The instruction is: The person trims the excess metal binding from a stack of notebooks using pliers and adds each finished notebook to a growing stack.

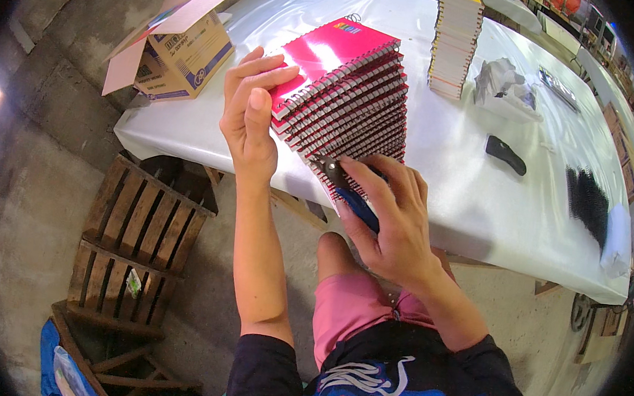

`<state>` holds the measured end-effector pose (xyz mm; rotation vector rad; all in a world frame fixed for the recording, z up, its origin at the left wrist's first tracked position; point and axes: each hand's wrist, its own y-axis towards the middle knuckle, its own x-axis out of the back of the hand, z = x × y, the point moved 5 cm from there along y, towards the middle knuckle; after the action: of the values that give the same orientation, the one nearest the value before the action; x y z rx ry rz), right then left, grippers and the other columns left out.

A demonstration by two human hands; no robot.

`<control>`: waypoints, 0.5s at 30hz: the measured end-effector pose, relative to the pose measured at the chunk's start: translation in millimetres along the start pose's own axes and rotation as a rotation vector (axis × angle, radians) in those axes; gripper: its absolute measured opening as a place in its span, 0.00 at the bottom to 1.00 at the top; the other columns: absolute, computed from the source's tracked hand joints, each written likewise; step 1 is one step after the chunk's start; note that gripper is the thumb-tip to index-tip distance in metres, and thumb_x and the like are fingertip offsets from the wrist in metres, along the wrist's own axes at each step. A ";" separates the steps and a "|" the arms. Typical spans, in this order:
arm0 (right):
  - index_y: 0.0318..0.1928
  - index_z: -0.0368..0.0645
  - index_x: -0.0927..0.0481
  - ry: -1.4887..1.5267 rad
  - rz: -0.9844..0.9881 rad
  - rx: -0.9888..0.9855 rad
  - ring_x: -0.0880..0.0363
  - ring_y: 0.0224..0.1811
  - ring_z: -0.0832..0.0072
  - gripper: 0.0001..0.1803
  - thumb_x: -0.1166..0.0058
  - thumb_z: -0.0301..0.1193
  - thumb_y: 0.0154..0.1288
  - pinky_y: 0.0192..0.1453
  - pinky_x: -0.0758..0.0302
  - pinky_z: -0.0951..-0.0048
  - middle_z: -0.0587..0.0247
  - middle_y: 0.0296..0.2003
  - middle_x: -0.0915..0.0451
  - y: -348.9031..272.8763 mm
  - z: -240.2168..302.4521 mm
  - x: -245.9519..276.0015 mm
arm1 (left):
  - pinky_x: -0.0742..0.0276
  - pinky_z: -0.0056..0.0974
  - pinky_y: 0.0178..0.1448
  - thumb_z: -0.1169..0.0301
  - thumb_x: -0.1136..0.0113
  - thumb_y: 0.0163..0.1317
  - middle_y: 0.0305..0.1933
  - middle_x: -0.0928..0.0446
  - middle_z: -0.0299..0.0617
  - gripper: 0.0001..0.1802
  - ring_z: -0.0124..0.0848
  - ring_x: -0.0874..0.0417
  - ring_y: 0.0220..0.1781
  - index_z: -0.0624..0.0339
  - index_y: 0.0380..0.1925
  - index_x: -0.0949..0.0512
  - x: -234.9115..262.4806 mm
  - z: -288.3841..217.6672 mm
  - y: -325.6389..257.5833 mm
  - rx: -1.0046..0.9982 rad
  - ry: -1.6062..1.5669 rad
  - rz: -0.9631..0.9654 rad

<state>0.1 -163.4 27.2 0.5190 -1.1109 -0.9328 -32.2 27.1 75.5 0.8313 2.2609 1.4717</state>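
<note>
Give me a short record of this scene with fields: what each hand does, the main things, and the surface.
left hand: presses on the edge of the stack of pink spiral notebooks
right hand: grip on blue-handled pliers at the stack's near end
surface: table with white cover
other things: tall stack of white pads, open cardboard box, black spiral coils, wooden crate
</note>
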 end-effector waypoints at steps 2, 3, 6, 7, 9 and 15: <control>0.57 0.50 0.29 -0.038 -0.006 0.043 0.30 0.47 0.62 0.26 0.43 0.34 0.56 0.52 0.36 0.61 0.57 0.45 0.29 3.0 2.5 -2.3 | 0.42 0.48 0.65 0.50 0.59 0.68 0.48 0.24 0.48 0.27 0.45 0.34 0.63 0.61 0.37 0.17 0.1 0.3 0.5 0.000 0.000 -0.005; 0.57 0.51 0.29 -0.020 0.023 0.020 0.30 0.46 0.63 0.26 0.43 0.34 0.56 0.51 0.36 0.61 0.57 0.45 0.29 2.8 2.0 -4.7 | 0.42 0.48 0.66 0.50 0.59 0.68 0.48 0.24 0.48 0.27 0.45 0.34 0.63 0.61 0.37 0.17 0.6 0.7 0.5 -0.003 0.001 -0.009; 0.58 0.50 0.29 0.079 0.120 -0.071 0.30 0.45 0.62 0.26 0.43 0.33 0.56 0.51 0.37 0.60 0.57 0.45 0.29 -2.4 -1.1 -12.9 | 0.42 0.48 0.66 0.50 0.60 0.68 0.48 0.24 0.48 0.27 0.45 0.34 0.63 0.61 0.37 0.17 -0.8 1.6 2.1 -0.012 0.006 -0.008; 0.57 0.50 0.29 0.152 0.158 -0.112 0.30 0.45 0.60 0.26 0.43 0.31 0.56 0.51 0.37 0.60 0.56 0.46 0.29 -4.5 -1.9 -16.5 | 0.42 0.48 0.66 0.51 0.60 0.68 0.47 0.24 0.49 0.27 0.45 0.34 0.63 0.61 0.37 0.17 -0.6 1.0 2.3 -0.016 0.012 -0.005; 0.57 0.50 0.29 0.148 0.131 -0.109 0.30 0.45 0.60 0.26 0.43 0.31 0.55 0.51 0.38 0.60 0.56 0.46 0.30 -8.5 -0.2 -15.1 | 0.42 0.48 0.66 0.51 0.60 0.68 0.48 0.24 0.49 0.28 0.45 0.34 0.63 0.62 0.37 0.18 0.6 -0.7 -0.8 -0.010 0.023 -0.009; 0.58 0.53 0.29 -0.085 -0.046 -0.006 0.31 0.47 0.64 0.28 0.42 0.35 0.53 0.52 0.41 0.59 0.59 0.45 0.30 -1.5 1.5 -2.3 | 0.42 0.48 0.65 0.52 0.62 0.69 0.48 0.24 0.49 0.28 0.45 0.34 0.62 0.63 0.38 0.18 -2.1 -0.2 1.0 -0.028 0.032 -0.005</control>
<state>-2.2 -162.1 25.4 0.5059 -1.1760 -1.0055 -30.4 26.0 76.4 0.7985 2.2586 1.5213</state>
